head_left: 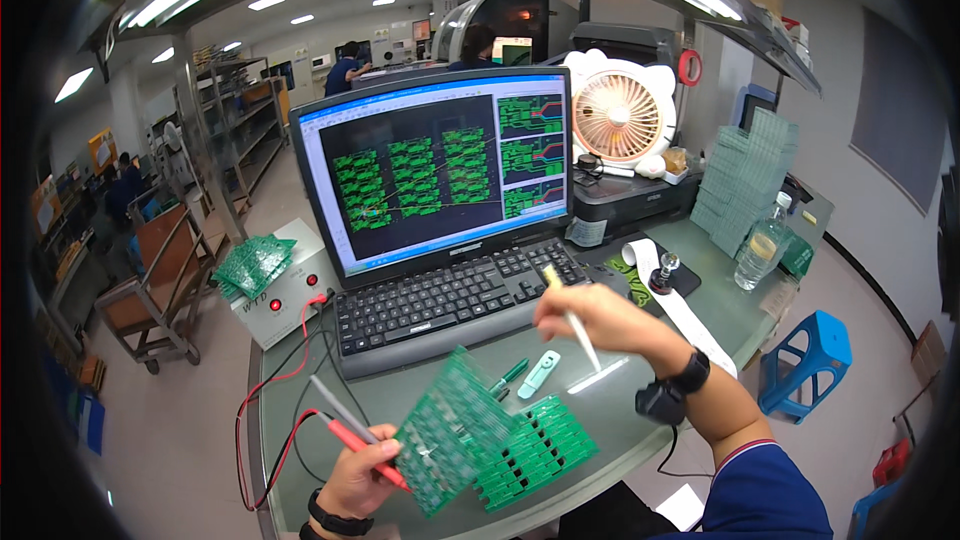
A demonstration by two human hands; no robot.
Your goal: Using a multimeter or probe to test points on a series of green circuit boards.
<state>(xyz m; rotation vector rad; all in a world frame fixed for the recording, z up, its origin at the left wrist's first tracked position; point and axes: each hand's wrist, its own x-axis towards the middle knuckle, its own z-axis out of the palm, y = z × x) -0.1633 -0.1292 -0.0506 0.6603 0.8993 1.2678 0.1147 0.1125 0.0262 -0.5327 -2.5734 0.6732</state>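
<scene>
While gripping green panel [450,430] and red probe [352,439] in left hand [360,477], pale stick [583,340] in right hand [605,318], keep panel unbent!

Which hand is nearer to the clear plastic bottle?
Right. The right hand is left of the bottle; the left hand is much farther left, holding a red probe.

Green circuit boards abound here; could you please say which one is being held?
The tilted board in the left hand; others, like the flat board on the table, are unheld.
</scene>
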